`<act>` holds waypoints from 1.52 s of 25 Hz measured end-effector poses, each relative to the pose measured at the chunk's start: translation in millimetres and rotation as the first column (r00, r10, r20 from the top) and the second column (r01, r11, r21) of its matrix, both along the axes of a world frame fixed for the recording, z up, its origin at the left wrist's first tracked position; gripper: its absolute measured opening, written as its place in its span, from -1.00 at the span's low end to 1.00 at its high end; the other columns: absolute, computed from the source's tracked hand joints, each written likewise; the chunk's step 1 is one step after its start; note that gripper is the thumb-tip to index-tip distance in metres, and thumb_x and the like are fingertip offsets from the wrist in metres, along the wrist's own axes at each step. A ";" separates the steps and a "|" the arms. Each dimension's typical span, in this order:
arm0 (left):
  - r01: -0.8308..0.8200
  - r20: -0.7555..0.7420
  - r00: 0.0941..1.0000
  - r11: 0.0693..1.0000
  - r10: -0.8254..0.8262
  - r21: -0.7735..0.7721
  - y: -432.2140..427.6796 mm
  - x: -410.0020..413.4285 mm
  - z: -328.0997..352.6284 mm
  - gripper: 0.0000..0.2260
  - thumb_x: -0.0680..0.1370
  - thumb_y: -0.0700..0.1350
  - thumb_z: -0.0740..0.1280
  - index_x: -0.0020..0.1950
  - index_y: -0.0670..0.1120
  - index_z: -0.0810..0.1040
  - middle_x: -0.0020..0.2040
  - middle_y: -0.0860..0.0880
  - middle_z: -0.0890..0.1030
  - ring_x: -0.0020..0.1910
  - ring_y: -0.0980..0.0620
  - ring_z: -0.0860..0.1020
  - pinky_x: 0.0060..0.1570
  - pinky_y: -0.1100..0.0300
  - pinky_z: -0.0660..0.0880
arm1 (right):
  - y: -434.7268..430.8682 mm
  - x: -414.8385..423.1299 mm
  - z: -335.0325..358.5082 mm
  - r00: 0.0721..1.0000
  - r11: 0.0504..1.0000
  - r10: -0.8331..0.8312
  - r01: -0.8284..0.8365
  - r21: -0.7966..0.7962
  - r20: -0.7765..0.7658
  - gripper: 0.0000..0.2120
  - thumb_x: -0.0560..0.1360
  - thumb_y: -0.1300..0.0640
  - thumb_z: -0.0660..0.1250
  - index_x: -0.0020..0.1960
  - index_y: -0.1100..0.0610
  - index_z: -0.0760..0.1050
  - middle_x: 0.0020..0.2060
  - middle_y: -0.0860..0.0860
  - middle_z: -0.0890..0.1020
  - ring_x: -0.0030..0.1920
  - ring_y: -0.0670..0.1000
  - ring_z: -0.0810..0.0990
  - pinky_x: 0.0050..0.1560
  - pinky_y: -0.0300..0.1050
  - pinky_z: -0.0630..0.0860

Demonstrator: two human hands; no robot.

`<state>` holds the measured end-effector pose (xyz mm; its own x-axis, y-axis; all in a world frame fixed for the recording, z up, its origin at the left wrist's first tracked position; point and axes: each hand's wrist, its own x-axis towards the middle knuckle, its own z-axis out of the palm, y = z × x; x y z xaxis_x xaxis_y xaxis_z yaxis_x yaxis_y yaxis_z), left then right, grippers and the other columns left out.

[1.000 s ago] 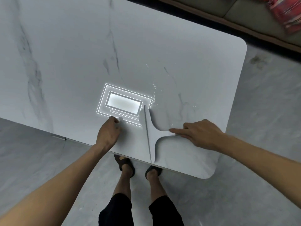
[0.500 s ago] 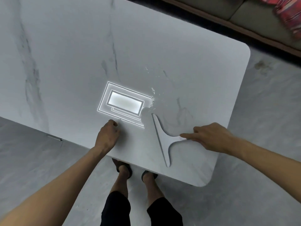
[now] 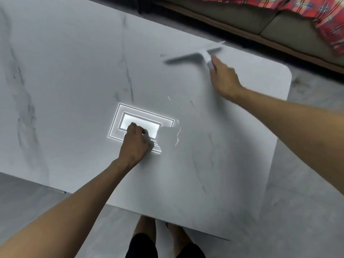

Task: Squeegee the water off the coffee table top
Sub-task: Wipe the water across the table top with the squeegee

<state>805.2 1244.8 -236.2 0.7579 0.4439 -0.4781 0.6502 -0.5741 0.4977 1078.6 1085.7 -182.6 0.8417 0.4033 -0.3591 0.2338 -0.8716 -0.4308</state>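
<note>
The coffee table top [image 3: 65,75] is pale grey marble with dark veins. A thin film of water [image 3: 176,133] glints near its middle, beside the bright reflection of a ceiling light. My right hand [image 3: 223,79] grips the handle of a white squeegee [image 3: 193,54], whose blurred blade is at the table's far edge. My left hand [image 3: 135,143] rests on the table with curled fingers, over the light's reflection, holding nothing.
A sofa [image 3: 242,19] with a red plaid cloth [image 3: 307,10] runs along the far side of the table. Grey tiled floor [image 3: 307,202] lies to the right and near side. My feet [image 3: 162,233] stand at the table's near edge.
My right hand has carried the squeegee from the near edge, beside the water, to the table's far edge. My left hand has slid forward over the reflection.
</note>
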 end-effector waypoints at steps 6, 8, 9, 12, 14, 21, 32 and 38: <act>0.179 -0.259 0.949 0.983 -0.180 -0.025 11.3 31.8 -26.3 -0.61 0.57 -0.34 -0.10 0.17 -0.29 0.49 0.19 -0.32 0.41 0.19 -0.38 0.39 0.28 -0.26 0.30 | 58.6 36.4 -27.0 0.988 0.986 -0.153 0.152 -0.066 -0.019 -0.54 0.61 0.19 -0.03 0.50 0.03 0.14 0.24 0.20 0.50 0.23 0.29 0.43 0.06 -0.02 0.35; 0.123 -0.308 0.942 0.991 -0.133 -0.052 8.0 41.7 -20.6 -0.62 0.56 -0.25 0.08 0.37 -0.31 0.32 0.37 -0.35 0.31 0.41 -0.49 0.18 0.44 -0.24 0.13 | 35.0 7.3 -27.5 0.997 0.991 -0.078 0.075 -0.108 -0.024 -0.49 0.61 0.21 0.00 0.55 -0.01 0.05 0.15 0.24 0.54 0.16 0.31 0.46 0.05 0.01 0.36; 0.146 -0.342 0.928 0.988 -0.151 -0.040 6.3 43.5 -18.8 -0.58 0.55 -0.24 0.08 0.40 -0.31 0.27 0.39 -0.38 0.29 0.43 -0.52 0.12 0.45 -0.23 0.09 | 18.0 -12.2 -25.7 0.997 0.992 -0.050 0.044 -0.118 -0.050 -0.47 0.62 0.21 0.01 0.56 -0.02 0.01 0.09 0.26 0.55 0.10 0.29 0.49 0.03 0.02 0.38; 0.161 -0.380 0.909 0.986 -0.168 -0.050 12.8 58.2 -8.8 -0.49 0.54 -0.13 0.26 0.46 -0.26 0.27 0.50 -0.37 0.11 0.48 -0.39 0.14 0.44 -0.20 0.19 | -35.6 -76.7 -9.1 0.991 0.985 0.039 -0.060 -0.161 -0.131 -0.46 0.65 0.13 -0.01 0.57 -0.10 -0.09 0.00 0.19 0.53 0.00 0.24 0.54 0.06 0.04 0.42; 0.184 -0.380 0.903 0.980 -0.200 -0.079 13.4 61.7 -4.1 -0.45 0.53 -0.11 0.30 0.49 -0.22 0.26 0.53 -0.33 0.03 0.51 -0.34 0.11 0.45 -0.19 0.18 | -62.7 -111.4 8.4 0.974 0.972 0.095 -0.136 -0.191 -0.207 -0.41 0.64 0.11 0.01 0.54 -0.20 -0.19 -0.09 0.03 0.49 -0.08 0.17 0.53 -0.03 -0.04 0.42; 0.220 -0.398 0.880 0.965 -0.259 -0.141 19.2 54.4 -9.7 -0.53 0.45 -0.23 0.18 0.36 -0.24 0.29 0.47 -0.50 0.00 0.51 -0.43 -0.06 0.43 -0.16 0.24 | -10.9 -49.0 17.5 1.000 0.997 -0.015 0.015 -0.072 0.011 -0.53 0.67 0.09 -0.02 0.57 -0.02 0.01 0.05 0.26 0.59 0.07 0.29 0.55 0.10 0.06 0.41; 0.292 -0.215 0.936 0.956 -0.278 0.037 -11.2 -21.0 -0.3 -0.67 0.42 -0.31 0.24 0.19 -0.28 0.43 0.24 -0.24 0.33 0.27 -0.24 0.32 0.17 0.04 0.36 | -14.2 -96.0 -13.1 0.961 0.949 0.274 -0.276 -0.151 -0.038 -0.45 0.62 0.20 0.05 0.55 -0.09 0.02 -0.12 0.15 0.52 -0.11 0.25 0.52 -0.15 -0.04 0.36; 0.213 -0.263 0.943 0.977 -0.204 0.003 -95.2 -62.2 0.7 -0.66 0.45 -0.28 0.25 0.22 -0.26 0.42 0.36 -0.28 0.26 0.37 -0.27 0.27 0.18 0.06 0.35 | -145.4 -144.3 -3.2 0.907 0.882 0.411 -0.420 -0.215 -0.086 -0.41 0.61 0.20 0.06 0.55 -0.14 -0.04 -0.17 0.06 0.48 -0.22 0.15 0.47 -0.21 -0.05 0.34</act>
